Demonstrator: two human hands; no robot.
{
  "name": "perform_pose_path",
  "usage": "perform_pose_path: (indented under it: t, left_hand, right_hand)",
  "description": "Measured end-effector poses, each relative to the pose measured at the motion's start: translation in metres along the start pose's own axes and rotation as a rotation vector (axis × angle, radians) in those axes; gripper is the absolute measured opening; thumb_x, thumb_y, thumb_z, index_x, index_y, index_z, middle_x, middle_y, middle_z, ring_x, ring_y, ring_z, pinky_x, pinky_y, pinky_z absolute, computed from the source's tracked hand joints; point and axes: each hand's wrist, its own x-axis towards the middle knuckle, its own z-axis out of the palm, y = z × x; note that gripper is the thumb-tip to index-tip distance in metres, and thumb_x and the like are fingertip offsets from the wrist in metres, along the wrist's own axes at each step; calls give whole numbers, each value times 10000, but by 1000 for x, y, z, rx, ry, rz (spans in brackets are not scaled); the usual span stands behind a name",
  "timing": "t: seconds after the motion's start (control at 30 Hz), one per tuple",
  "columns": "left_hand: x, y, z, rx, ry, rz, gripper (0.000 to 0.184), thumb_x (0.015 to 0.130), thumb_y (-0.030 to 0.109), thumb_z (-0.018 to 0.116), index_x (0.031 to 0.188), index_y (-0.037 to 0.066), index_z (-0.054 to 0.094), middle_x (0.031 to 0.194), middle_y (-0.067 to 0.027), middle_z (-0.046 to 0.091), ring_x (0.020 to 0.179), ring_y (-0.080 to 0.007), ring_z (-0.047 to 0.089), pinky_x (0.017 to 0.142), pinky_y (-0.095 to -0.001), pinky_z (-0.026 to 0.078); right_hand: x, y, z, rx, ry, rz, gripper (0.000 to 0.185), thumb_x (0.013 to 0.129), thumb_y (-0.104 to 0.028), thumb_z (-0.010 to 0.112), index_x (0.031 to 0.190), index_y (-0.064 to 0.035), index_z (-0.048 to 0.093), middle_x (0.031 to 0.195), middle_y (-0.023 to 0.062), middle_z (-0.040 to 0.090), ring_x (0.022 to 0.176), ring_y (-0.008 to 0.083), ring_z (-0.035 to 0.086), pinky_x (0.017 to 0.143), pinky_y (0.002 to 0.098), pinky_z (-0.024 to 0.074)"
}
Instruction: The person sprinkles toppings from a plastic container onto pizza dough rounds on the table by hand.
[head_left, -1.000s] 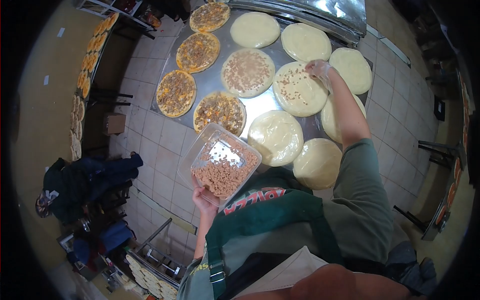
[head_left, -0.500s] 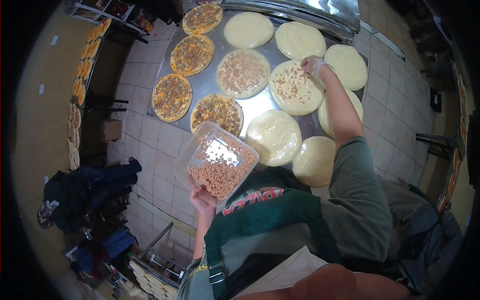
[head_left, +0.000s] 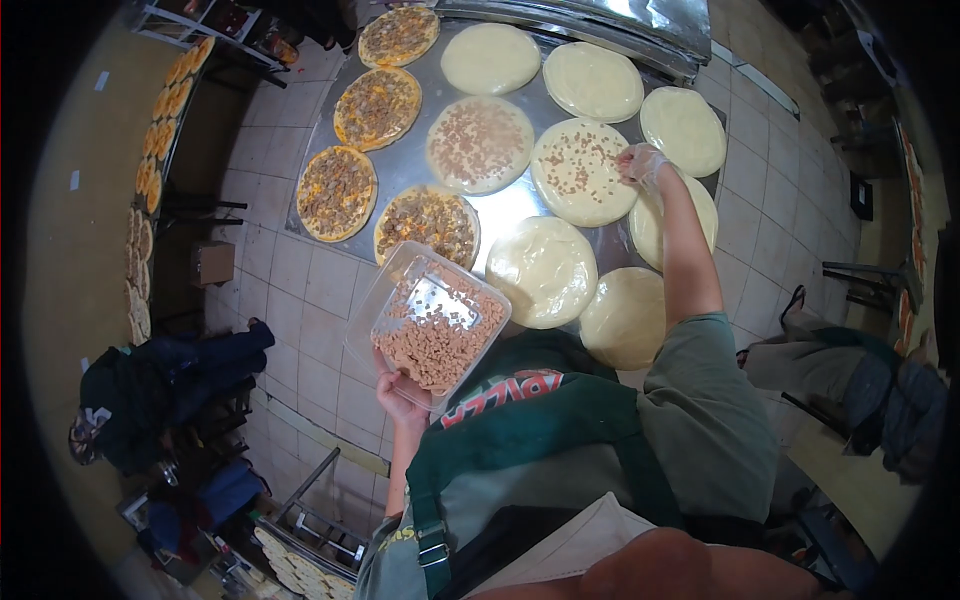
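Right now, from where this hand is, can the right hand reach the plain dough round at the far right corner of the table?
Probably yes: the right hand is close beside the plain dough round, and nothing visible stands between them.

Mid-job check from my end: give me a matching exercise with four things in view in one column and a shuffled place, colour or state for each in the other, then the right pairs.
Things:
1. Right hand
2. Tub
3. Apron
4. Left hand

Places, colours, states:
A. Dark green, with lettering
B. Bare, holding a container
C. In a clear glove, at the edge of a partly sprinkled base
D. Clear, with pinkish-brown bits inside

Pairs: 1-C, 2-D, 3-A, 4-B
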Motion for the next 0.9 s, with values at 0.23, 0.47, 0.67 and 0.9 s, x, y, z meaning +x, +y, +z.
perform_pose_path:
  t: [0.23,0.47,0.67,0.9]
  left_hand:
    - [3,1,1,-22,-113,-60,685,622,138,411,1290,183,268,1249,-108,370,1154,-293,346,946,-439,296]
    - [20,-1,-4,-9,-267,-8,606,646,173,394,1250,181,345,1254,-106,368,1148,-310,350,929,-442,317]
    - [29,8,13,36,-318,-87,647,638,169,399,1276,182,295,1266,-116,349,1156,-316,341,934,-445,314]
    - [36,24,18,94,-479,-266,671,644,115,411,1291,232,274,1246,-90,376,1135,-285,372,928,-427,317]
  right_hand:
    - [-32,-43,14,-1015,98,-349,79,693,0,558,754,49,569,595,91,529,531,187,518,461,312,417]
    - [-50,-16,28,-319,135,-253,272,690,-152,586,957,-105,611,943,117,598,860,243,571,742,298,456]
    - [-178,-133,98,-233,-83,-568,204,745,-159,555,916,-65,615,895,111,611,808,192,578,732,282,451]
    - [-226,-161,231,-814,-164,-660,283,757,-162,521,1018,-65,570,965,139,576,905,286,550,778,366,430]
